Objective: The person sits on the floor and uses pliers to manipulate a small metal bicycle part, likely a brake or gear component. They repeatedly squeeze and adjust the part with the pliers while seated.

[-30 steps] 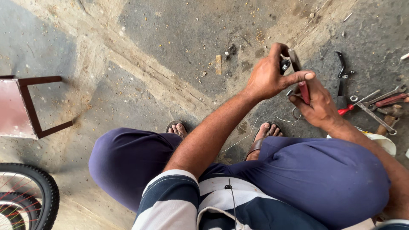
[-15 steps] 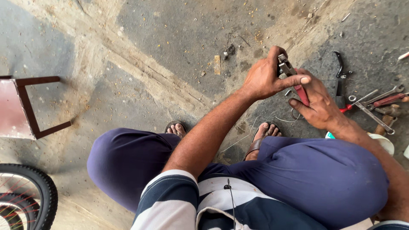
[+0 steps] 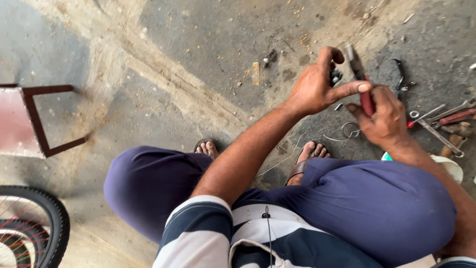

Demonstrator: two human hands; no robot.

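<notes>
Spanners (image 3: 441, 121) right of hands; wheel (image 3: 29, 223) far left.

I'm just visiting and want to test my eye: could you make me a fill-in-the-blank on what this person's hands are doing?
1. The right hand grips pliers with ____ handles.
2. The left hand pinches a small ____ part.
3. Spanners lie on the floor beside the ____ hand.
4. A bicycle ____ shows at the lower left.

Missing words: red; dark; right; wheel

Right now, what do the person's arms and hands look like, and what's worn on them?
Both arms are bare from the short sleeve down. The left hand and right hand are ungloved, with no watch, ring or band visible. The left sleeve is dark navy with white stripes and ends above the elbow. The right sleeve barely shows at the frame's edge.
</notes>
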